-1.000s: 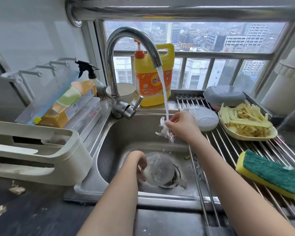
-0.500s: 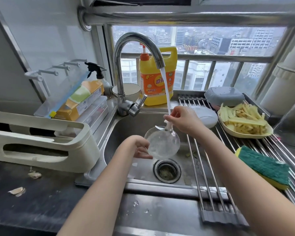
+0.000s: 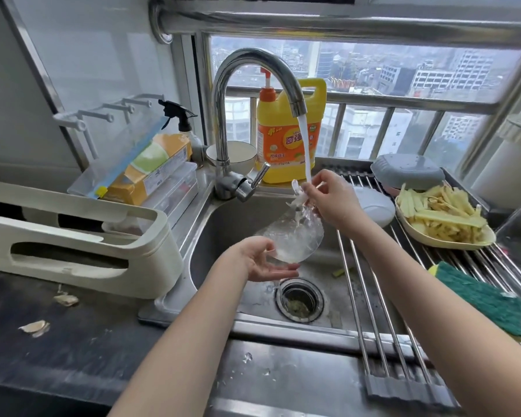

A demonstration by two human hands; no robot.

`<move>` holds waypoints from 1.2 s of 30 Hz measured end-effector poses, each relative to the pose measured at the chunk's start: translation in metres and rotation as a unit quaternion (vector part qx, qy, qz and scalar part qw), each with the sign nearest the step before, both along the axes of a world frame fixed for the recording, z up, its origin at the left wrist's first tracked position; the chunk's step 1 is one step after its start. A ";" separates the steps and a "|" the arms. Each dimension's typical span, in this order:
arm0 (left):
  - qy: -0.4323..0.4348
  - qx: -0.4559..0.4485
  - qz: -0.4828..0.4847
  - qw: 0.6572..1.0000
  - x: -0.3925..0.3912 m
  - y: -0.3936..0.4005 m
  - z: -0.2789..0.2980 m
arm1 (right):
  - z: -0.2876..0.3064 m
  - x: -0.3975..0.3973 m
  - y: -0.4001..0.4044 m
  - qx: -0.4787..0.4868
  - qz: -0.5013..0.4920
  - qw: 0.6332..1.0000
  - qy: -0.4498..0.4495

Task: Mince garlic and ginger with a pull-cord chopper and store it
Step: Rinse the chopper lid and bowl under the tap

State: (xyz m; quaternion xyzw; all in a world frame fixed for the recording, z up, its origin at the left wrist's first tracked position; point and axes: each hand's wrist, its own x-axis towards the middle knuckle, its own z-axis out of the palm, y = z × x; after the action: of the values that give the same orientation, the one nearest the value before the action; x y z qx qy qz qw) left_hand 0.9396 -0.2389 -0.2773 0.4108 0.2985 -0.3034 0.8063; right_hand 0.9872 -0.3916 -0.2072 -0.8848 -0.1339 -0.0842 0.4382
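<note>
- 2 hands work over the sink, where water runs from the tap; by the look of it this is washing up, so I judge the chopping either finished or not yet begun, and cannot tell which from these pictures alone.
- Right of the basin, the drying rack carries a dish of pale cut strips, a white domed lid that may be the chopper's pull-cord top, a grey container and a green sponge.
- No minced garlic or ginger and no filled storage jar can be seen; a few dry peel scraps lie on the dark counter at the left. Storing, if not yet done, is what remains.
- Over the basin, the clear chopper bowl is tilted above the drain, water running inside it.
- Cupped from below, the bowl sits on the left hand, palm up, fingers nearly straight under the lower rim, thumb against the near side.
- Up at the stream, the right hand pinches the white blade piece between thumb and fingertips.
- Smallest of all, that blade piece hangs just above the bowl's upper rim, touching or nearly touching it; water falls over it into the bowl.
</note>
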 end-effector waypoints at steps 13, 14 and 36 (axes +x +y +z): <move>-0.111 0.277 0.201 0.933 0.007 0.002 -0.005 | -0.032 -0.005 0.004 0.034 0.003 0.997 0.067; -0.127 0.341 0.200 0.910 0.005 0.003 -0.005 | -0.036 -0.005 0.005 0.038 -0.010 0.997 0.063; -0.222 0.778 0.082 0.582 -0.011 0.007 0.001 | -0.055 -0.014 0.007 -0.021 -0.088 0.996 -0.014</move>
State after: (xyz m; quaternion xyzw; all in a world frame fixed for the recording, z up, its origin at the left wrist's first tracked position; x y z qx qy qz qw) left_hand 0.9283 -0.2322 -0.2767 0.9092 0.2645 0.2132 0.2406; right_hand 0.9734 -0.3842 -0.2621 -0.9007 -0.0636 -0.1322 0.4090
